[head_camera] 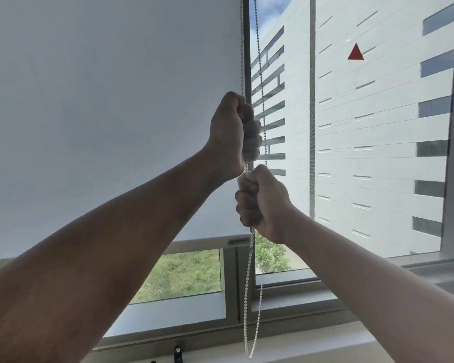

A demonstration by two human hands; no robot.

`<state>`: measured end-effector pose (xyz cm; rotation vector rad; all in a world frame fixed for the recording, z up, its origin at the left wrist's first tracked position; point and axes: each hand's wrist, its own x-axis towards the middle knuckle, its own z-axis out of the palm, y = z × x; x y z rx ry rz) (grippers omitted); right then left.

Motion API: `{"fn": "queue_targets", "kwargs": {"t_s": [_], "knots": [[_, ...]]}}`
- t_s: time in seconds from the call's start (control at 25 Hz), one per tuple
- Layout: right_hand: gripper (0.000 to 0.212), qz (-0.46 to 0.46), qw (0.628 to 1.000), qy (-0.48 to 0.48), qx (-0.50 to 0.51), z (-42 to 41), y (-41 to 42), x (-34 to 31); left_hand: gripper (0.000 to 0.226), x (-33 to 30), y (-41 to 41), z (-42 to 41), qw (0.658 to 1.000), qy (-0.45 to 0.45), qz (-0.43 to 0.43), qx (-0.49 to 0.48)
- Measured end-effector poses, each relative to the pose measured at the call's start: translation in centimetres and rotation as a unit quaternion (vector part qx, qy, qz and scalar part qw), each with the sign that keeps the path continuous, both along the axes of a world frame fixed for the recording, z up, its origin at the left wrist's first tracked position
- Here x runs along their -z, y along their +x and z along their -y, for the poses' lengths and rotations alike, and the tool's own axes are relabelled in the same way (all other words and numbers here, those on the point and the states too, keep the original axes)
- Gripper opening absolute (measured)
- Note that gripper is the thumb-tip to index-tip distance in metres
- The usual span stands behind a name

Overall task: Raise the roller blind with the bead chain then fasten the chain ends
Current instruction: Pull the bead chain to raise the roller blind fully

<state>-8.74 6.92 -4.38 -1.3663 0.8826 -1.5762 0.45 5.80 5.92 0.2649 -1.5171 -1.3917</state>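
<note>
A pale grey roller blind (102,113) covers the left window pane, its bottom bar (207,244) hanging a little above the sill. A white bead chain (249,297) runs down beside the blind's right edge and loops near the sill. My left hand (231,134) grips one strand of the chain in a fist, high up. Just below it, my right hand (262,203) grips the same strand in a fist. The other strand (260,61) hangs free to the right of my left hand.
A grey window frame post (245,48) stands behind the chain. The right pane shows a white building with a red triangle sticker (355,52) on the glass. A white sill (312,344) runs below, with a small dark object (177,353) at its near edge.
</note>
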Motion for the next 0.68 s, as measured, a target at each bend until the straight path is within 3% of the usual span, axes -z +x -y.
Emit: {"fn": "queue_targets", "kwargs": {"t_s": [0.2, 0.44, 0.56, 0.68], "knots": [[0.031, -0.007, 0.997, 0.065, -0.041, 0.3, -1.0, 5.2, 0.03, 5.2, -0.3, 1.6, 0.999, 0.01, 0.034, 0.018], [0.033, -0.097, 0.989, 0.092, -0.068, 0.4, -2.9, 7.4, 0.037, 9.4, -0.3, 2.8, 0.999, 0.006, 0.037, 0.016], [0.034, -0.12, 0.989, 0.059, 0.059, 0.9, -4.1, 3.6, 0.036, 9.4, 0.1, 2.8, 0.999, -0.017, 0.043, 0.005], [0.037, 0.004, 0.997, -0.014, 0.071, 1.4, -4.2, -4.0, 0.041, 9.4, 0.1, 2.7, 0.998, -0.03, 0.06, -0.005]]}}
